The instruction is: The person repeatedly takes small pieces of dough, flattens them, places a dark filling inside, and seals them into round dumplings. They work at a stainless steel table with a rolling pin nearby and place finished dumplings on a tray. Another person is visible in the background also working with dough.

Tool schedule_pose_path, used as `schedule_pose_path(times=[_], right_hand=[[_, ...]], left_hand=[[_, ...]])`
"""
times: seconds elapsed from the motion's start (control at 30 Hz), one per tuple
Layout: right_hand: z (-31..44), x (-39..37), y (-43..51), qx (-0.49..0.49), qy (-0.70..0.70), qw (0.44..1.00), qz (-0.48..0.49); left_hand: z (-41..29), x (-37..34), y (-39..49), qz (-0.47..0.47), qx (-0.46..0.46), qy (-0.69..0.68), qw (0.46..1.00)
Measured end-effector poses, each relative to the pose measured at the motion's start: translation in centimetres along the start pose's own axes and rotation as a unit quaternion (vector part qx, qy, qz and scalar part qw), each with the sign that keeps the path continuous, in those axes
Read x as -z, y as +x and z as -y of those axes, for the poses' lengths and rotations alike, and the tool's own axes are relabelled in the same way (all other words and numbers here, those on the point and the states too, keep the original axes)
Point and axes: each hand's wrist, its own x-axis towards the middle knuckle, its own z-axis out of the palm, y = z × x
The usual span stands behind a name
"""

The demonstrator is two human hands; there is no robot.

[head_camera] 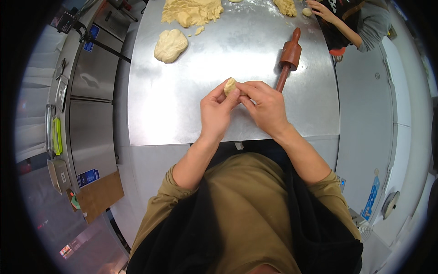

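Note:
A small piece of pale dough (230,85) is pinched between my two hands above the steel table (164,113). My left hand (217,108) grips it with thumb and fingers from the left. From the right, my right hand (265,102) presses its fingertips and thumb against the same piece, whose lower part is hidden by my fingers. Just past my right hand lies a brown wooden rolling pin (291,53), its near handle partly behind that hand. A smooth lump of dough (170,46) rests on the table at the left.
At the far edge sit a large crumbly yellow mass (193,12) and a smaller yellow lump (285,7). Another person's hand (321,10) is at the far right corner beside a small dough ball (307,12). A black support arm (106,49) reaches towards the table's left edge.

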Motion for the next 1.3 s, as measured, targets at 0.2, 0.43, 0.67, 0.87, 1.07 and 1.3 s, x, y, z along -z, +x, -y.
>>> schedule_pose_path(times=[0.2, 0.43, 0.67, 0.87, 1.07, 1.3], right_hand=[[0.5, -0.3, 0.7, -0.005, 0.008, 1.000, 0.006], [0.0, 3.4, 6.4, 0.029, 0.115, 0.988, -0.098], [-5.3, 3.7, 10.8, -0.031, -0.171, 0.984, -0.039], [-2.5, -0.4, 3.3, -0.297, 0.367, 0.849, 0.237], [-1.5, -0.7, 2.8, -0.302, 0.347, 0.882, 0.105], [-1.1, -0.5, 2.0, -0.187, 0.180, 0.964, 0.060]], left_hand=[[-0.6, 1.1, 0.6, 0.010, 0.047, -0.068, 0.997], [-1.5, 2.5, 1.3, 0.033, 0.074, -0.141, 0.987], [-2.6, 3.1, 1.1, 0.078, 0.058, -0.134, 0.986], [-2.3, 3.1, 1.0, 0.045, 0.040, -0.054, 0.997], [-2.0, 1.6, 0.5, -0.011, -0.032, 0.093, 0.995], [-2.5, 0.8, 0.2, -0.012, -0.046, 0.057, 0.997]])
